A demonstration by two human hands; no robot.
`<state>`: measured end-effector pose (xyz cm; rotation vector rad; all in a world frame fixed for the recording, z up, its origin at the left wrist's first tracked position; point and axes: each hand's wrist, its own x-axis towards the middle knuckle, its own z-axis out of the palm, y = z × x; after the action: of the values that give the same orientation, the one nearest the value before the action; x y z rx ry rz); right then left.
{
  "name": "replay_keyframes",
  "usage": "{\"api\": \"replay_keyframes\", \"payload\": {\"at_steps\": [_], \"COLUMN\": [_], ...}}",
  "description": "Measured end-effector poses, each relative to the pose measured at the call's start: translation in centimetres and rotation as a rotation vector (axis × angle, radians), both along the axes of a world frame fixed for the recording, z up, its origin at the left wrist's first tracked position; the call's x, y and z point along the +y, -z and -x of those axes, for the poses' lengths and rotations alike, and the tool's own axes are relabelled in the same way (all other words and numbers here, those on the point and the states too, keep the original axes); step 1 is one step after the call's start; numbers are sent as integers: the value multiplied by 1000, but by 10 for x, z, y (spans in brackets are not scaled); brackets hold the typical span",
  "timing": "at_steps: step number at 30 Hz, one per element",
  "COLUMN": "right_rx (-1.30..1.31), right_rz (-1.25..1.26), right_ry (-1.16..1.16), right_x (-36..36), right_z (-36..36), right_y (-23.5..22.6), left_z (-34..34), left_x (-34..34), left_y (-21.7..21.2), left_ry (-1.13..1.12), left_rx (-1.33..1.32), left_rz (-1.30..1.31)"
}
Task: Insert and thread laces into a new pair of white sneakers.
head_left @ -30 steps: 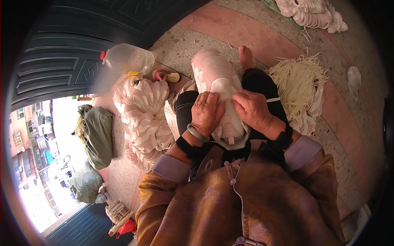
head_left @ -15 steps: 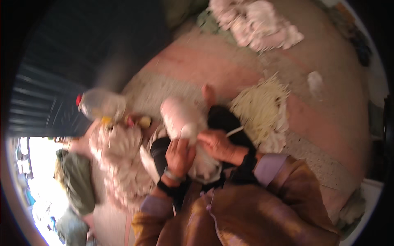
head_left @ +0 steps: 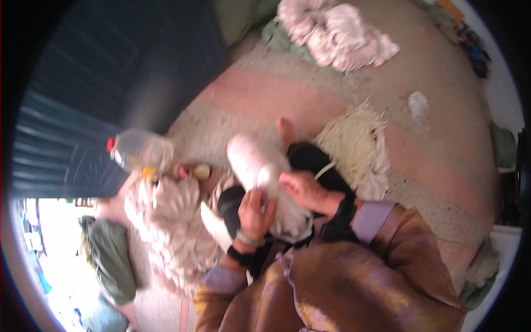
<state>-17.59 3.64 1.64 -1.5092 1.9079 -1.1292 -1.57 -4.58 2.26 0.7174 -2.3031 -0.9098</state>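
Across my lap lies a pale pink-white rounded cylinder (head_left: 247,154), with a bunched white cloth (head_left: 292,218) at its near side. At the cylinder's near end is a small whitish rounded piece (head_left: 267,176) between my hands. My left hand (head_left: 255,213) is closed beside it, fingers bent together; what they pinch is too blurred to make out. My right hand (head_left: 303,190) is closed against the other side of this end, its fingertips curled and their contents hidden. A thin white strip (head_left: 325,170) lies over my dark trouser leg beyond the right hand.
A large heap of pale pink-white fabric pieces (head_left: 166,221) lies to my left, below a clear plastic bottle (head_left: 142,150) with a red cap. To the right sits a pile of cream strips (head_left: 354,141). Another fabric heap (head_left: 343,33) lies at the back, near a dark ridged panel (head_left: 72,149).
The whole view has shifted slightly, so most things appear a little lower and farther right. Both hands stay closed at the cylinder's near end.
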Motion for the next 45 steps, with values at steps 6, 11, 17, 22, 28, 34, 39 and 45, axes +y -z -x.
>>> {"api": "replay_keyframes", "payload": {"at_steps": [6,11,17,22,28,34,39,45], "right_rx": [65,71,-119,2,108,29,17,178], "right_rz": [99,8,-14,63,95,108,91,106], "right_ry": [-122,-130,-16,-56,18,82,70,78], "right_x": [-18,-7,6,9,7,18,23,17], "right_z": [-1,3,2,3,-3,-2,3,0], "right_y": [-7,-13,-12,-9,0,0,-1,7], "left_z": [1,-2,-3,-1,3,9,12,13], "left_x": [-7,-4,2,2,0,1,-2,-4], "left_y": [8,10,7,0,-7,-7,-8,-7], "left_ry": [-54,-45,-61,-5,16,12,38,46], "left_rx": [-15,0,-12,-28,-132,-176,-223,-214], "left_rz": [-118,-111,-180,-283,-276,-272,-335,-470]}}
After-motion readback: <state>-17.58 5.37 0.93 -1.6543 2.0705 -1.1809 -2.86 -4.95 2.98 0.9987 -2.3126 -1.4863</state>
